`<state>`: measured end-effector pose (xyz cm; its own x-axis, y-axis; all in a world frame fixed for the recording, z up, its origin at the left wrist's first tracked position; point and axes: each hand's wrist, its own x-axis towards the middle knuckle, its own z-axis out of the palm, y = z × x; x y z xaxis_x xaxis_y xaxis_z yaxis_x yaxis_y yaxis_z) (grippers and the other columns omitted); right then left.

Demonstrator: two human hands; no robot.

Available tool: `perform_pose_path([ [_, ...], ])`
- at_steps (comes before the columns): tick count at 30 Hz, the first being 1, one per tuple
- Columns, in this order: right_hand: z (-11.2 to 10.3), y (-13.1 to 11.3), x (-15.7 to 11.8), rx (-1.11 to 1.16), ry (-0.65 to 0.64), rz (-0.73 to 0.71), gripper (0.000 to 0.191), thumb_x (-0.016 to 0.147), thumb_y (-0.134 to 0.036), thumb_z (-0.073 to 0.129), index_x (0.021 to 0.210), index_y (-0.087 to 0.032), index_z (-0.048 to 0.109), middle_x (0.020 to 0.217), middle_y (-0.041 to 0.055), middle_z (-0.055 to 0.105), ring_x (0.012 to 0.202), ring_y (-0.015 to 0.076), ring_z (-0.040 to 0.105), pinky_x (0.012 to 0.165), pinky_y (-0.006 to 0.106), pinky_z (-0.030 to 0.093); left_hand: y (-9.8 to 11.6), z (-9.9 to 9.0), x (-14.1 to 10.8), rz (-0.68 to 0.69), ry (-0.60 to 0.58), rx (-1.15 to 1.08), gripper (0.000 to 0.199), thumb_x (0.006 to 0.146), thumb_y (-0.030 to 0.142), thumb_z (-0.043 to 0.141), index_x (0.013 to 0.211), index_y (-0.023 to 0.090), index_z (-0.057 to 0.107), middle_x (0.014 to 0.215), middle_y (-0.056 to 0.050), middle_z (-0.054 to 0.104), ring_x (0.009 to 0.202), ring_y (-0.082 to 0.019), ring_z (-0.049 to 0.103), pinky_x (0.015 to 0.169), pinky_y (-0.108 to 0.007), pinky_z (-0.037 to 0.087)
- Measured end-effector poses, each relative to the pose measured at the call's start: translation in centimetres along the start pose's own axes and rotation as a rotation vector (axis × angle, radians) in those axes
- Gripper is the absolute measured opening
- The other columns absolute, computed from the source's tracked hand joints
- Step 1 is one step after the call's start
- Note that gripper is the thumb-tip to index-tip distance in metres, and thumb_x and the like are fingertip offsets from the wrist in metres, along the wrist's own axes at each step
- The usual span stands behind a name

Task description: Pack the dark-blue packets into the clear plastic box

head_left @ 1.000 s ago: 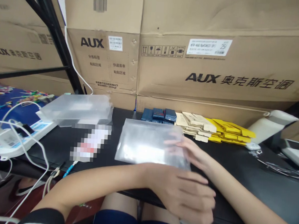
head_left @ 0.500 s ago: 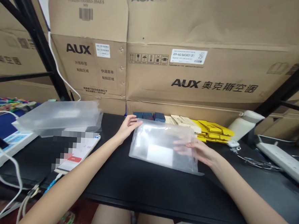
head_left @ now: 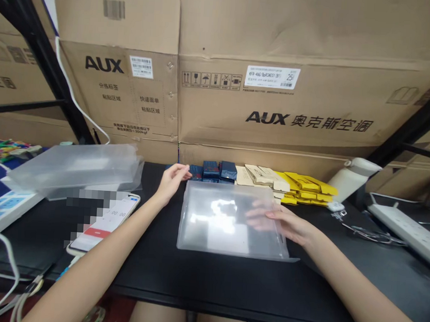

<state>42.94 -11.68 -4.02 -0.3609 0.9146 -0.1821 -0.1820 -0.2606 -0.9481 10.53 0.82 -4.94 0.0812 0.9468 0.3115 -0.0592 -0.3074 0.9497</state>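
Note:
A clear, frosted plastic sleeve (head_left: 197, 218) is tilted toward me over the black tabletop, with glare and a pale rectangle showing on it. My right hand (head_left: 287, 224) holds its right side, thumb in front; the other fingers show blurred through the plastic. Just off its upper left corner is my left hand (head_left: 173, 182), thumb and fingers drawn together with nothing visible between them. Behind the sleeve are dark blue packets (head_left: 210, 169), cream packets (head_left: 259, 176) and yellow packets (head_left: 304, 186), in small stacks.
More frosted plastic sleeves (head_left: 76, 167) are stacked at the left. A phone (head_left: 105, 227) lies in front of them, near a power strip (head_left: 7, 216) and white cables. At the right are a white bottle (head_left: 354, 184), thin cables and another power strip (head_left: 407, 231). Cardboard (head_left: 218, 103) stands behind.
My left hand has come off the sleeve's upper left corner and moved left. The sleeve has come lower and closer, still in my right hand. The whole view has shifted slightly.

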Motion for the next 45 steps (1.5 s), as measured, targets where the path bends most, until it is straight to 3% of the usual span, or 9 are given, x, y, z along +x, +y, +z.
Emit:
perform_pose_path([
  [4,-0.6,0.2,0.0,-0.038,-0.037,0.118,0.029,0.085,-0.031,0.068,0.109,-0.016,0.065,0.102,0.0149,0.075,0.088,0.0243,0.075,0.076,0.035,0.06,-1.5,-2.1,1.3,0.148,0.232,0.326,0.026,0.079,0.043,0.059,0.084,0.018,0.061,0.086,-0.007,0.068,0.085,-0.02,0.064,0.079,-0.032,0.05],
  [6,-0.6,0.4,0.0,-0.054,-0.027,0.134,0.03,0.086,-0.034,0.067,0.11,-0.016,0.064,0.1,0.0151,0.075,0.087,0.0238,0.075,0.072,0.032,0.06,-2.3,-3.0,1.7,0.153,0.197,0.567,0.022,0.078,0.032,0.059,0.096,0.018,0.06,0.102,-0.01,0.067,0.097,-0.023,0.063,0.088,-0.038,0.049],
  [8,-0.4,0.7,0.1,-0.072,-0.038,0.141,0.03,0.087,-0.034,0.067,0.111,-0.016,0.063,0.097,0.0144,0.076,0.087,0.0235,0.075,0.07,0.031,0.061,-3.0,-3.4,1.7,0.122,0.147,0.78,0.031,0.078,0.022,0.055,0.108,0.018,0.059,0.116,-0.014,0.064,0.113,-0.028,0.058,0.098,-0.044,0.044],
  [12,0.0,1.0,0.2,-0.106,-0.059,0.162,0.03,0.086,-0.032,0.068,0.111,-0.016,0.062,0.094,0.0127,0.076,0.083,0.0229,0.075,0.068,0.03,0.061,-3.8,-2.8,0.9,-0.048,0.015,1.097,0.052,0.08,0.026,0.056,0.131,0.019,0.049,0.145,-0.02,0.042,0.137,-0.039,0.036,0.104,-0.054,0.037],
  [15,0.2,1.1,0.4,-0.121,-0.037,0.176,0.034,0.083,-0.034,0.071,0.11,-0.016,0.062,0.092,0.0125,0.076,0.081,0.0227,0.076,0.066,0.029,0.061,-3.8,-2.0,0.3,-0.11,-0.012,1.269,0.052,0.088,0.036,0.05,0.135,0.016,0.046,0.151,-0.025,0.032,0.137,-0.046,0.032,0.103,-0.058,0.034],
  [18,0.3,1.1,0.5,-0.135,-0.013,0.184,0.038,0.082,-0.037,0.072,0.111,-0.016,0.06,0.092,0.0126,0.076,0.081,0.0226,0.076,0.066,0.028,0.061,-3.5,-1.7,0.1,-0.069,-0.001,1.373,0.046,0.092,0.033,0.043,0.134,0.015,0.048,0.148,-0.026,0.036,0.128,-0.043,0.044,0.098,-0.054,0.04],
  [26,0.7,1.2,0.6,-0.148,0.011,0.212,0.049,0.078,-0.042,0.075,0.114,-0.015,0.054,0.093,0.0124,0.076,0.083,0.023,0.075,0.069,0.029,0.061,-3.8,-2.5,0.8,-0.02,0.049,1.393,0.04,0.091,0.027,0.046,0.128,0.016,0.052,0.139,-0.02,0.047,0.119,-0.034,0.052,0.096,-0.043,0.045],
  [37,0.5,1.2,0.6,-0.151,-0.006,0.22,0.054,0.078,-0.04,0.075,0.12,-0.015,0.051,0.097,0.0127,0.075,0.085,0.0227,0.075,0.07,0.028,0.061,-4.7,-4.6,2.5,0.055,0.064,1.261,0.035,0.084,0.033,0.055,0.115,0.015,0.057,0.123,-0.014,0.059,0.116,-0.031,0.053,0.099,-0.041,0.044],
  [45,0.6,1.1,0.6,-0.166,-0.001,0.219,0.054,0.08,-0.04,0.073,0.123,-0.016,0.051,0.098,0.0127,0.075,0.085,0.0228,0.075,0.071,0.029,0.061,-4.1,-4.2,2.3,0.05,0.111,1.211,0.039,0.083,0.035,0.059,0.117,0.015,0.055,0.127,-0.016,0.056,0.119,-0.033,0.052,0.099,-0.045,0.045],
])
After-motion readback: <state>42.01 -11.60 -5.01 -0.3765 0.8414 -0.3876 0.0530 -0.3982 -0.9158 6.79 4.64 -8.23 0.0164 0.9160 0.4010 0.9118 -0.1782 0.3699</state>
